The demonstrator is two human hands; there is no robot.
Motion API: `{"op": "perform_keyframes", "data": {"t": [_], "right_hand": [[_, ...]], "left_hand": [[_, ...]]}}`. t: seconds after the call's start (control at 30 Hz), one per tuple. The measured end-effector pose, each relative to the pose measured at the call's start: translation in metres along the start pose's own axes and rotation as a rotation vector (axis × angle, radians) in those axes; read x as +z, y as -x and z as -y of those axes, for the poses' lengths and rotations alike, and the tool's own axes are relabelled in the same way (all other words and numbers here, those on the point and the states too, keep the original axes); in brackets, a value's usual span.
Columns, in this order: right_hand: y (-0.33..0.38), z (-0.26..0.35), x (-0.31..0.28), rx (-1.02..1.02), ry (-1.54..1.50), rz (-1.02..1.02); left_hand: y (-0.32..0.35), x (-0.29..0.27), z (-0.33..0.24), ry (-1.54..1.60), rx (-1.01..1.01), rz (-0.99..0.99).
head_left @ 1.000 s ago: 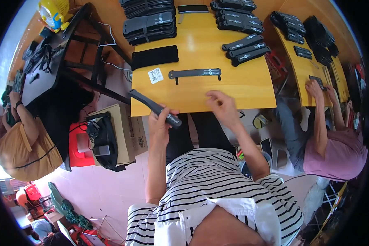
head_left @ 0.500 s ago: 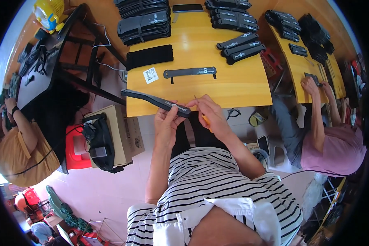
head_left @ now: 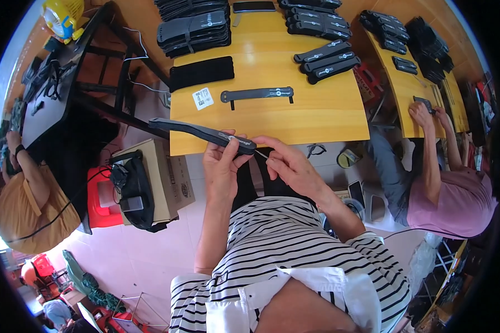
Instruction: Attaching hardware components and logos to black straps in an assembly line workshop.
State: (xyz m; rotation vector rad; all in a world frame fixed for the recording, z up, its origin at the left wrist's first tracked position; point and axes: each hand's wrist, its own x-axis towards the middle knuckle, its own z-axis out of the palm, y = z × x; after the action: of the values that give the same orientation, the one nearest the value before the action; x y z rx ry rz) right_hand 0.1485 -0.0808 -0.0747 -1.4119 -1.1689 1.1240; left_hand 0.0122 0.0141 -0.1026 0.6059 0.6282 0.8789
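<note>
My left hand (head_left: 221, 169) grips a thick, dark grey and black strap (head_left: 191, 130) near its rounded right end, thumb on top. The strap's other end sticks out past the left side of the table's front edge. In my closed right hand (head_left: 295, 171) is a thin pointed tool (head_left: 261, 154), its metal shaft meeting the end of the strap; the handle is hidden in the fingers. Beyond my hands, a single flat strap (head_left: 256, 95) with two short black tabs lies on the yellow table (head_left: 316, 125).
A black cloth piece (head_left: 201, 74) and a white label (head_left: 203, 99) lie at left. Behind are stacked straps (head_left: 193, 36), more strap bundles (head_left: 319, 25) and a phone (head_left: 254, 7). Three straps (head_left: 328, 62) sit at right. Co-workers sit at both sides; a carton (head_left: 169, 177) stands left below.
The strap has shifted left and slightly up in my left hand. My right hand has turned, bringing the tool's tip against the strap's end; its orange handle no longer shows.
</note>
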Motion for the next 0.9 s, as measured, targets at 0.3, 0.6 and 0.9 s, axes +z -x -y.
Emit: {"op": "perform_keyframes", "data": {"t": [0.3,0.6,0.9], "right_hand": [[0.0005,0.0028,0.0012,0.041,0.136,-0.035],[-0.0005,0.0021,0.0035,0.038,0.185,-0.06],[-0.0009,0.0,0.0056,-0.101,0.399,-0.117]], "left_hand": [[-0.0007,0.001,0.0016,-0.056,0.022,-0.022],[0.0007,0.003,0.0027,-0.142,0.043,-0.055],[0.0037,0.0054,0.0023,-0.207,0.088,-0.102]]}}
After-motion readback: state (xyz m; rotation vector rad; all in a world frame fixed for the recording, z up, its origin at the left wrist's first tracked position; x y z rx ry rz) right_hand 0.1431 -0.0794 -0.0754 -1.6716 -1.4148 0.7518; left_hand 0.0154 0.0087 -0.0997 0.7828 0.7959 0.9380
